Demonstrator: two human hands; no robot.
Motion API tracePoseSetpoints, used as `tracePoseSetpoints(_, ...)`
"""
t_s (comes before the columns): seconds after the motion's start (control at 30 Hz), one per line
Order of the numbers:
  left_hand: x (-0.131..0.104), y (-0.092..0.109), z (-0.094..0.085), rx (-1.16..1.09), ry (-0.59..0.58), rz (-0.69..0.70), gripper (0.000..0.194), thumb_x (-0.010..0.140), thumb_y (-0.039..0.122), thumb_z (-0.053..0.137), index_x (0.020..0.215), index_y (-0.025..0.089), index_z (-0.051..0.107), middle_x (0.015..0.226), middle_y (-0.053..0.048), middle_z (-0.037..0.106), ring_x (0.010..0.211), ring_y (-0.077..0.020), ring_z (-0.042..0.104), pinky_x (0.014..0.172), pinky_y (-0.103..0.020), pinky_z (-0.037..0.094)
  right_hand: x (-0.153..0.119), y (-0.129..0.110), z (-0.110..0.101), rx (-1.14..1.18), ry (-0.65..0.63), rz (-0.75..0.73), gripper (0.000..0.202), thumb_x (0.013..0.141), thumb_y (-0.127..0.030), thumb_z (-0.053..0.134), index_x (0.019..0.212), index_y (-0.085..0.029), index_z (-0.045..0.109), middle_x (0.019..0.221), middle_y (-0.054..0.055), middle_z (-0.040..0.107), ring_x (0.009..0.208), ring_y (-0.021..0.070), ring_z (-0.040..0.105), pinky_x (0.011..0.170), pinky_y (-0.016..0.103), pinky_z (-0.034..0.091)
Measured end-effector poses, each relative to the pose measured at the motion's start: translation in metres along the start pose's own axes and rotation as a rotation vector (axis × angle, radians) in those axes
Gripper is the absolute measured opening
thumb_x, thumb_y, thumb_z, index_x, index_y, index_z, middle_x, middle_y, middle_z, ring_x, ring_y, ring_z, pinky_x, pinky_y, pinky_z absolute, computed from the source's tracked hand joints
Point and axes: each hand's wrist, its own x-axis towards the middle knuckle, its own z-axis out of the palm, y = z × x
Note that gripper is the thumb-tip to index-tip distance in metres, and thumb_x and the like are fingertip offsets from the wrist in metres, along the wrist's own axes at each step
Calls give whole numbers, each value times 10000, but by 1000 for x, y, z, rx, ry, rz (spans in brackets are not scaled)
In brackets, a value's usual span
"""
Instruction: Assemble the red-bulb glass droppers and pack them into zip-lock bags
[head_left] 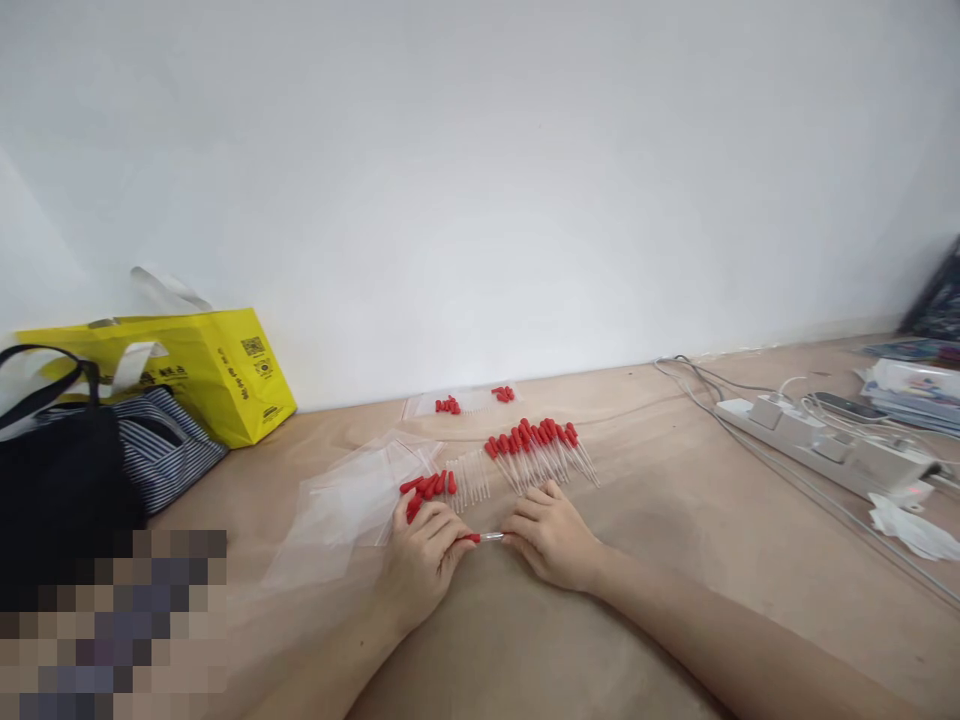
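My left hand (429, 552) is closed on a red rubber bulb (472, 538), most of it hidden by the fingers. A clear glass dropper tube (491, 537) runs from that bulb to my right hand (553, 540), which pinches its other end. Loose red bulbs (431, 486) lie just beyond my left fingers. Beside them is a row of bare glass tubes (469, 478). Past my right hand rests a pile of droppers with red bulbs (536, 445) fitted on their tubes, bulbs pointing to the wall.
Clear plastic bags (330, 510) spread at left; another bag with red bulbs (448, 405) lies near the wall. A yellow bag (247, 385) and a black bag (64, 470) stand left. At right are a power strip (825, 445), cables, a crumpled tissue (911, 525) and stacked packets (911, 390).
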Motion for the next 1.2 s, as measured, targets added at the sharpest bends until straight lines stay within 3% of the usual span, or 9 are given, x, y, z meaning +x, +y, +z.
tracePoseSetpoints(0.1, -2, -2, -1, 33, 33, -54, 130, 828, 269, 466, 904, 253, 571, 901, -6, 648, 897, -203, 537, 924, -445, 189, 1, -1, 1, -57, -4, 27, 167, 825, -232, 448, 760, -185, 594, 730, 33, 582, 732, 154, 446, 647, 299, 223)
tracePoseSetpoints(0.2, -3, -10, -2, 100, 116, -185, 261, 804, 306, 471, 1053, 238, 508, 1040, -50, 605, 979, -236, 504, 913, -461, 210, 8, 2, 2, -68, 22, 229, 184, 815, -211, 441, 732, -183, 603, 739, 34, 597, 738, 155, 465, 647, 295, 221)
tracePoseSetpoints(0.33, -4, -23, -3, 170, 152, -361, 269, 776, 311, 473, 1025, 219, 517, 1015, -61, 607, 960, -250, 513, 889, -465, 256, 32, 11, 8, -72, 52, 577, 211, 819, -206, 405, 752, -184, 605, 765, 38, 631, 755, 165, 517, 651, 293, 219)
tracePoseSetpoints(0.43, -4, -30, -3, 191, 150, -442, 250, 763, 297, 477, 995, 218, 530, 973, -55, 618, 934, -249, 525, 861, -451, 292, 54, 14, 16, -123, 36, 701, 201, 810, -205, 399, 807, -162, 595, 764, 70, 643, 762, 187, 546, 659, 301, 218)
tracePoseSetpoints(0.7, -1, -29, -1, 214, 159, -404, 169, 725, 285, 537, 875, 225, 586, 940, -52, 616, 913, -256, 520, 875, -495, 252, 77, 14, 33, -225, 3, 752, 161, 758, -194, 443, 833, -128, 569, 751, 115, 642, 735, 204, 570, 692, 325, 206)
tracePoseSetpoints(0.8, 8, -25, 2, 250, 170, -349, 100, 737, 292, 536, 760, 232, 613, 926, -51, 614, 915, -253, 515, 898, -520, 205, 77, 17, 33, -218, -29, 752, 159, 758, -216, 446, 790, -136, 580, 747, 116, 644, 723, 199, 572, 707, 333, 203)
tracePoseSetpoints(0.97, 27, -25, 8, 355, 159, -307, 172, 732, 347, 549, 669, 206, 624, 979, -89, 597, 971, -277, 474, 921, -548, 150, 79, 14, 28, -186, 4, 711, 191, 768, -230, 423, 781, -160, 601, 798, 100, 653, 784, 198, 566, 722, 340, 207)
tracePoseSetpoints(1.2, 41, -25, 15, 395, 123, -332, 167, 692, 301, 550, 600, 180, 621, 948, -119, 607, 954, -293, 467, 912, -567, 159, 91, 5, 21, -145, -164, 810, 196, 709, -237, 475, 735, -139, 642, 785, 134, 658, 763, 214, 585, 758, 354, 219)
